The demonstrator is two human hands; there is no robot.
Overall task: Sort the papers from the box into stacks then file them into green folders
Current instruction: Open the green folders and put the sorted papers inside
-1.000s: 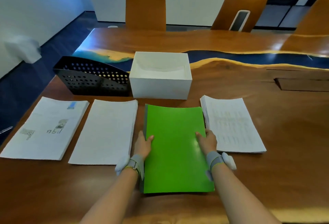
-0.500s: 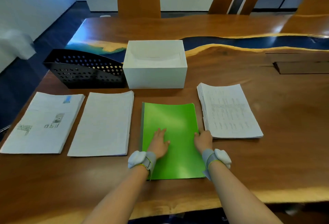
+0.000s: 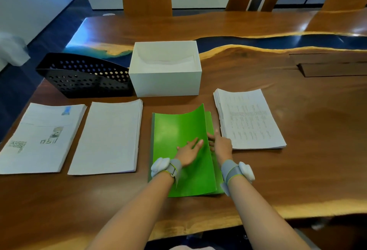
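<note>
The wooden bench (image 3: 297, 160) carries a white box (image 3: 166, 82) at the far middle and three paper stacks (image 3: 109, 136) nearer. The green folder (image 3: 174, 130) lies between the middle and right stacks. The left hand (image 3: 188, 150) presses flat on its cover, fingers straight. The right hand (image 3: 221, 146) reaches under the cover's raised edge; whether it grips cannot be told.

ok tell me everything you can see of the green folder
The green folder is bright, glossy and thin, card or plastic by its look. It lies on the wooden table in front of the white box, between a plain stack and a printed stack, spine to the left. Its front cover bows up along the right edge, showing the back cover beneath. The left hand rests flat on the cover; the right hand has fingers tucked under the raised edge.
</note>
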